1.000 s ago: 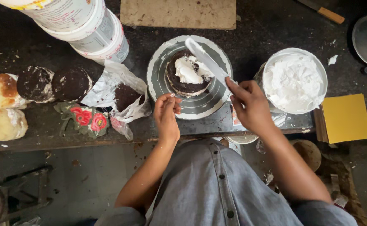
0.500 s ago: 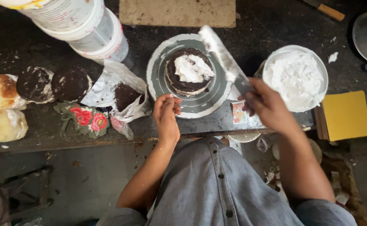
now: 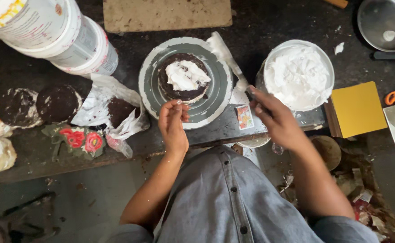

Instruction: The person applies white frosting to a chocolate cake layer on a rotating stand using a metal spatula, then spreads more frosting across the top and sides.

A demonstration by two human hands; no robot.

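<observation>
Head view: the right hand point(image 3: 276, 121) holds a cream-smeared spatula point(image 3: 226, 58) slanting up-left just beside the cake point(image 3: 184, 76) at frame centre, while the left hand point(image 3: 172, 123), nearer, pinches the turntable point(image 3: 150, 85) rim.

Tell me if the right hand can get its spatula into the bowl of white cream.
Probably yes. The right hand holds the spatula just beside the bowl of white cream, whose top is open, with nothing between them.
</observation>
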